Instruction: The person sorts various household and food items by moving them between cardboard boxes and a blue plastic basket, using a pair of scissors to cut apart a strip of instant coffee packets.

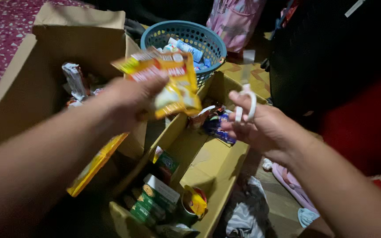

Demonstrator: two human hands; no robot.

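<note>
Hands | left hand (131, 99) pinching yellow snack packets (168, 79) over cardboard box (31, 83) | right hand (261, 125) gripping white-handled scissors (246, 99)

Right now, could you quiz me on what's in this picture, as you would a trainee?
1. True or false: the left hand holds yellow snack packets.
2. What does the right hand hold? A) white-handled scissors B) a green box C) a pink bag
3. Which container stands behind the packets, at the top of the view?

Key
1. True; the packets are held up over the cardboard boxes.
2. A; the fingers pass through the white handles.
3. The blue plastic basket, with small packs inside it.
</note>
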